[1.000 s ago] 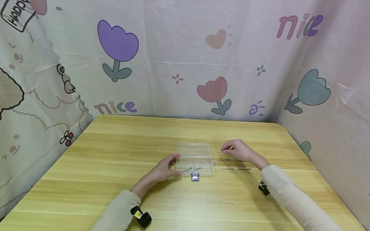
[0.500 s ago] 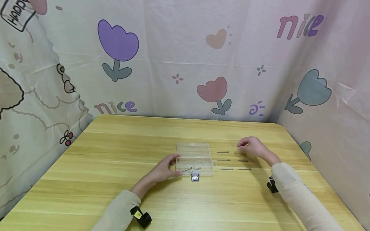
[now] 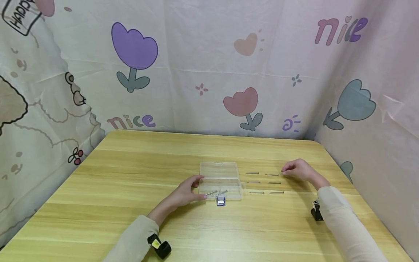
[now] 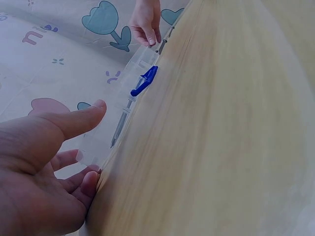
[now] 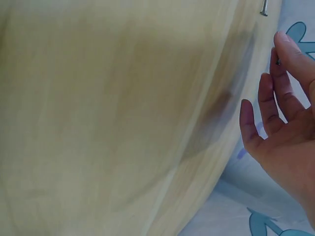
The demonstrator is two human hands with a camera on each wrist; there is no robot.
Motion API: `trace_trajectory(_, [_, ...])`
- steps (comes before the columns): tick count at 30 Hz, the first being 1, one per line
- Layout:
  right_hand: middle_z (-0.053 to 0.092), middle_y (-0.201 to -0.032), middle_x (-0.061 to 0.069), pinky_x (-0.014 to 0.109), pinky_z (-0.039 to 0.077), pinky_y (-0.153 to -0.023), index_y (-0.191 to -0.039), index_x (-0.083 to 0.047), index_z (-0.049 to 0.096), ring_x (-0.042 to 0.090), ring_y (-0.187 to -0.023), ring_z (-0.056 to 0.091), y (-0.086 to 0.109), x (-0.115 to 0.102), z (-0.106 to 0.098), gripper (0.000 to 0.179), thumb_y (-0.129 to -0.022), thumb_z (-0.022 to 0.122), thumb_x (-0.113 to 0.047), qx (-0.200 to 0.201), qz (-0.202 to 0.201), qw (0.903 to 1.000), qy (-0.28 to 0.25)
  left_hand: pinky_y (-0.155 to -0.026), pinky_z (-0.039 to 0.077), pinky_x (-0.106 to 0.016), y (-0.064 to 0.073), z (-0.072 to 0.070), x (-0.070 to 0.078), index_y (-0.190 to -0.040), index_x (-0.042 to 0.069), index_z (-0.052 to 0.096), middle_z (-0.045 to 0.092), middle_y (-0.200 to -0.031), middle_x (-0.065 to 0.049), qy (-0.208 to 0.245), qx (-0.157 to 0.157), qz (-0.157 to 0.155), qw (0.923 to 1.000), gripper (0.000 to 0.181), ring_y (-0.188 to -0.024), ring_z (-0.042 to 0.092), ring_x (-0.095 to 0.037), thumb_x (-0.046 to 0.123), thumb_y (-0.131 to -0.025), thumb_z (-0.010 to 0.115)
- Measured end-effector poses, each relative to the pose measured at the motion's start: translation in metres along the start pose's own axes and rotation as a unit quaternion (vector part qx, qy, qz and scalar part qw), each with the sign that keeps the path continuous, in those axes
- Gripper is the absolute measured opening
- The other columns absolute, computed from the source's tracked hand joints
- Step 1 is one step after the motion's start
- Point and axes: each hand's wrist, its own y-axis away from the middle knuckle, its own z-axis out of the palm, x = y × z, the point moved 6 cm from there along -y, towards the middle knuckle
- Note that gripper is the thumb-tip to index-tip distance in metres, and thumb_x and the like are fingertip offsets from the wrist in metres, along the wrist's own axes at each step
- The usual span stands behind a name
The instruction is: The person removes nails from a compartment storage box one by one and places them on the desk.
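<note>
My left hand (image 3: 186,191) holds the left side of a clear plastic box (image 3: 235,197), thumb at its front corner and forefinger by the hinge. Its lid (image 3: 218,170) lies folded back, and a blue latch (image 3: 220,201) sticks out in front. Inside lie metal nails (image 3: 211,192). To the right, more nails (image 3: 256,192) lie on the table in two columns. My right hand (image 3: 299,170) hovers beside the far right nail (image 3: 272,174), fingers loosely bent. In the right wrist view, a small nail head (image 5: 278,62) shows in the gap between thumb and forefinger.
The wooden table (image 3: 147,156) stands against a printed cloth (image 3: 193,54) at the back and sides. A black wrist strap (image 3: 159,246) sits on the left sleeve, another black device (image 3: 316,211) under the right.
My right hand has moved right from the far left nail, past the far right one, uncovering the nails beneath it. The left hand and box have stayed put.
</note>
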Motion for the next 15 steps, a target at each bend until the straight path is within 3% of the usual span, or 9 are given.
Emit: trace_trajectory(15, [0.070, -0.087, 0.010, 0.034, 0.046, -0.078, -0.086, 0.002, 0.073, 0.018, -0.084, 0.058, 0.004, 0.020, 0.004, 0.006, -0.084, 0.073, -0.003, -0.002, 0.008, 0.9999, -0.013, -0.092, 0.041, -0.044, -0.001, 0.001, -0.001, -0.139, 0.006, 0.048, 0.052, -0.127, -0.008, -0.010, 0.004, -0.004, 0.9999, 0.070, -0.112, 0.047, -0.026, 0.017, -0.079, 0.081])
